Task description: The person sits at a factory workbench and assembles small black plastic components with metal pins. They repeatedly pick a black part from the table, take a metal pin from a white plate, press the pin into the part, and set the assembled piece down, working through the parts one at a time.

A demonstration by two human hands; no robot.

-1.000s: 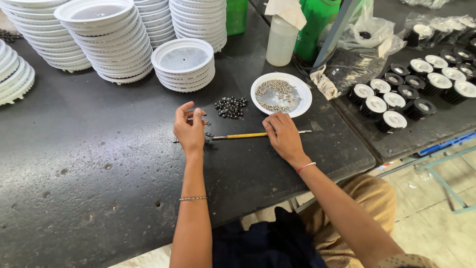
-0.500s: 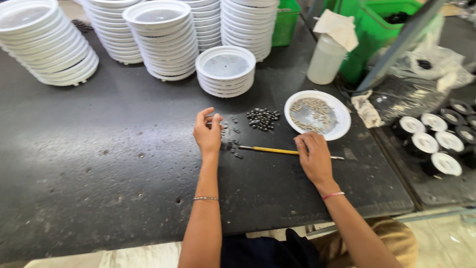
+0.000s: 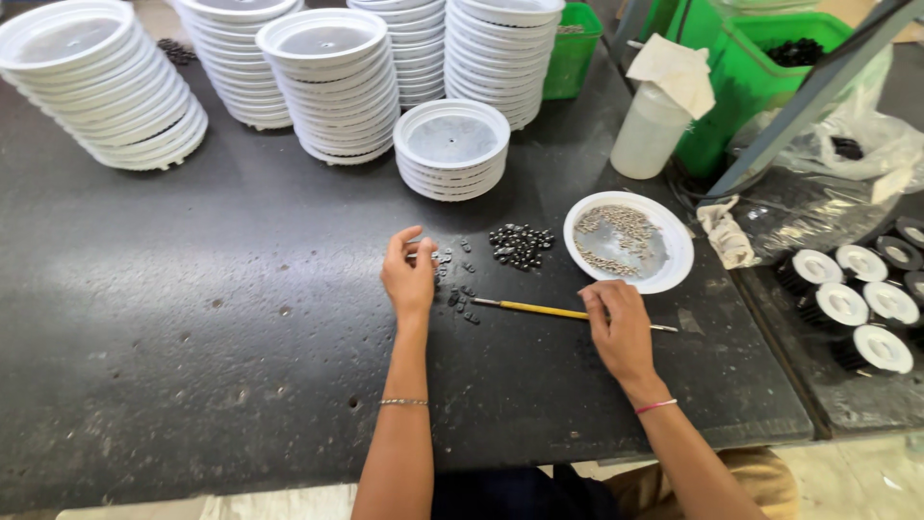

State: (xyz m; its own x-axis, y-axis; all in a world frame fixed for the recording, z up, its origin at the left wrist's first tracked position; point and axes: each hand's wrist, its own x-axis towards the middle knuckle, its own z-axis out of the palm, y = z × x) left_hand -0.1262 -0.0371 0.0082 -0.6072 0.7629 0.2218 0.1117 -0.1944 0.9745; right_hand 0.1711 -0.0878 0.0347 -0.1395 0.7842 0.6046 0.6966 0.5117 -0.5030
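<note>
A dark grey, speckled table [image 3: 192, 318] is seen under white stacked lids [image 3: 452, 149]. A yellow-handled tool [image 3: 549, 310] is noted, with small black parts [image 3: 521, 245] (glossy ones) beside a white dish [image 3: 674, 260] of greyish pieces. Green bins [image 3: 760, 67] are shown behind.

Person, two bare forearms, no sleeves visible to the lower frame edge. Left hand [image 3: 410, 277]: no rings discernible; nails short. Left wrist: thin beaded metal bracelet [image 3: 403, 402], silver-toned, close-fitting. Right hand [image 3: 621, 327]: no rings discernible. Right wrist: narrow pink-red thread band [image 3: 656, 406], single strand. Lower body: dark navy garment [image 3: 500, 493] at the lap, between the forearms; tan or mustard-coloured trousers [image 3: 712, 486] at the lower right, partly hidden behind the right forearm.
</note>
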